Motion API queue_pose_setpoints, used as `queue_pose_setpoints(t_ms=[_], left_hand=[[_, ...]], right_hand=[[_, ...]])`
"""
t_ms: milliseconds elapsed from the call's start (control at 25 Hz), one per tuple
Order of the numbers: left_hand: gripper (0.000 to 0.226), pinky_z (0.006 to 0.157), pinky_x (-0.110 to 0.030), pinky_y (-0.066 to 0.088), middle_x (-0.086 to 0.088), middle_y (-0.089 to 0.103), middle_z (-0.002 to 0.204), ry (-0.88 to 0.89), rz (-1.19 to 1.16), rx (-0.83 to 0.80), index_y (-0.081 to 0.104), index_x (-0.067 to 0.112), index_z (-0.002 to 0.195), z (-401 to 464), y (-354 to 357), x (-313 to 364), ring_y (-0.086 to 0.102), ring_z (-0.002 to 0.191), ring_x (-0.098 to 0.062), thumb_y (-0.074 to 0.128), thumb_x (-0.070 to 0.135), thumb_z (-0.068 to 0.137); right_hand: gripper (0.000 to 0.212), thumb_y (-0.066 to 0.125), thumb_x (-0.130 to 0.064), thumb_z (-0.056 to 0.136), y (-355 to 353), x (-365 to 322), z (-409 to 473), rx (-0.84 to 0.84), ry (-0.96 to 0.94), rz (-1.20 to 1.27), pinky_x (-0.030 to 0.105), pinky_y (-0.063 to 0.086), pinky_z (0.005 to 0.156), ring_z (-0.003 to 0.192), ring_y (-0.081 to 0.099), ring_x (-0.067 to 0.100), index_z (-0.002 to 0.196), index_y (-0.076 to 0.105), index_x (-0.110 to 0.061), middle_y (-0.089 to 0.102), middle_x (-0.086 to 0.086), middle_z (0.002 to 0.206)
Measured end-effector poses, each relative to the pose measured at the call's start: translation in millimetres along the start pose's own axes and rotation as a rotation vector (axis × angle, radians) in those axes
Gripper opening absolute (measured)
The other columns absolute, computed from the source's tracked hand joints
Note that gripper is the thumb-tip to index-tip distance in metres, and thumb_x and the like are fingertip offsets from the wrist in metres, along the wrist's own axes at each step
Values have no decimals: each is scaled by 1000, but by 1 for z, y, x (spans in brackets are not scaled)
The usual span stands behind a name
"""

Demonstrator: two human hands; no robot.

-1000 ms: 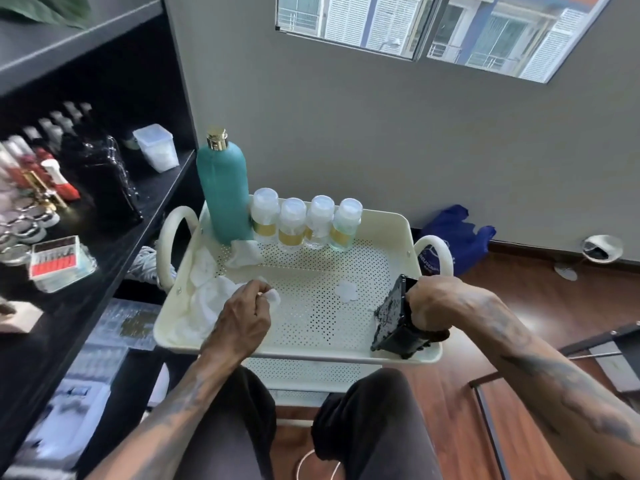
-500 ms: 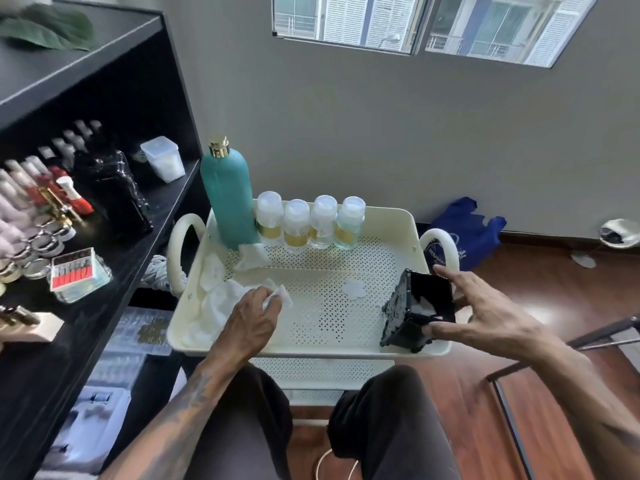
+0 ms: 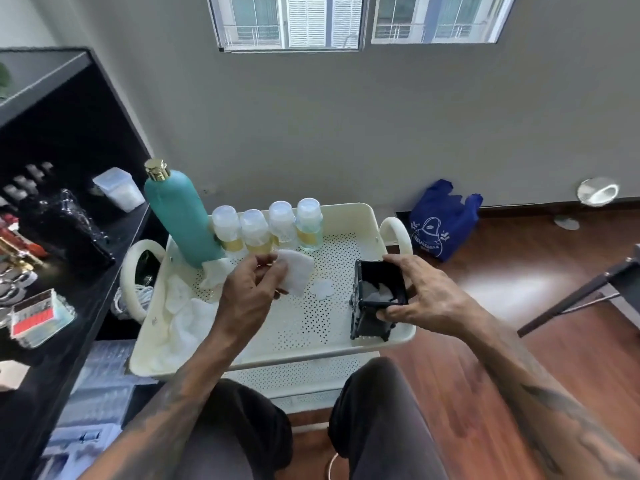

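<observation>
My left hand (image 3: 251,289) pinches a white cotton pad (image 3: 296,275) above the middle of a cream perforated cart tray (image 3: 311,348). My right hand (image 3: 426,296) grips a small black square box (image 3: 375,299) at the tray's right front corner, thumb on its near rim and fingers round its far side. White pads lie inside the box. Another pad (image 3: 322,289) lies loose on the tray between my hands. A heap of white pads (image 3: 183,317) fills the tray's left side.
A tall teal bottle (image 3: 180,216) and several small clear bottles (image 3: 266,225) stand along the tray's back edge. A black shelf unit (image 3: 59,368) with small cosmetic items stands at the left. A blue bag (image 3: 441,223) sits on the wooden floor by the wall.
My left hand has lifted a cotton pad from the heap and carried it right, toward the box. My right hand has closed its grip on the black box and turned its opening upward.
</observation>
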State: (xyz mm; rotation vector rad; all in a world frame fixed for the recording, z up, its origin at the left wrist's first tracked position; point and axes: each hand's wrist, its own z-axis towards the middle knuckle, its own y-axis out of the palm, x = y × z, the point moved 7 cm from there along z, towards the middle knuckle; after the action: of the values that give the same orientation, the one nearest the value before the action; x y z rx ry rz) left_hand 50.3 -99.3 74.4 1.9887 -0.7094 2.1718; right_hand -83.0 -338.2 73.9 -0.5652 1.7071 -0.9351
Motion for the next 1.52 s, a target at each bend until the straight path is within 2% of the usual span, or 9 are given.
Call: queue_pose_setpoints(t_ms=[200,440,640,760,840,1000,1200,1360,1520], left_hand=[[21,70,-17,51,2,71,94,58,76,-282,72,12,103,14,85,66,65,81,-1,66,29,92],[21,107,-37,38,-11,53,131,63,494,-303,78,17,102,16,127,47,44,128,-19,70,29,87],[25,112,-45,35,-13,46,144,177,599,-299,73,18,113,7,125,51,36,137,-24,62,24,91],[30,100,-31,45,1,55,132,412,630,-230,72,23,113,-11,101,76,51,120,-12,53,22,90],[43,96,-28,48,12,58,127,428,717,-435,70,26,116,-29,103,82,55,110,-5,44,20,83],[66,100,-36,48,4,60,134,243,1079,-860,52,30,137,-39,132,72,57,119,-19,44,16,73],[42,46,-24,54,-5,70,83,-148,1320,-1069,58,12,122,-19,166,48,69,48,-14,44,11,82],[38,50,-25,56,-15,71,99,-301,1382,-1137,63,-4,111,-17,174,38,72,60,-19,43,-2,80],[55,56,-21,53,13,66,91,-10,1065,-1085,56,31,133,-13,153,61,64,69,-6,49,6,85]], right_hand=[[88,83,-37,65,2,1,1,22,4,45,35,43,103,115,50,11,140,36,-34,46,-13,132],[92,81,-36,66,3,2,-3,30,-24,62,32,39,107,127,46,13,145,32,-30,40,-12,143],[92,79,-33,70,3,1,-3,28,-36,32,29,34,110,132,41,13,147,29,-27,36,-10,149],[92,80,-34,71,5,2,-3,30,-45,39,31,33,111,132,41,14,147,28,-28,35,-10,149],[92,80,-35,71,6,3,-2,29,-43,44,32,33,112,132,41,14,147,27,-29,34,-11,149],[91,80,-37,70,5,3,-2,26,-41,47,28,34,108,130,43,13,146,29,-30,36,-11,148],[88,76,-34,69,4,2,-4,31,-43,63,26,38,103,123,47,13,145,32,-28,38,-9,145],[88,78,-30,69,3,1,-5,40,-47,66,27,39,104,124,47,12,145,32,-28,38,-10,146],[89,79,-38,67,4,3,-5,28,-39,71,24,39,101,122,47,10,143,32,-33,40,-13,142]])
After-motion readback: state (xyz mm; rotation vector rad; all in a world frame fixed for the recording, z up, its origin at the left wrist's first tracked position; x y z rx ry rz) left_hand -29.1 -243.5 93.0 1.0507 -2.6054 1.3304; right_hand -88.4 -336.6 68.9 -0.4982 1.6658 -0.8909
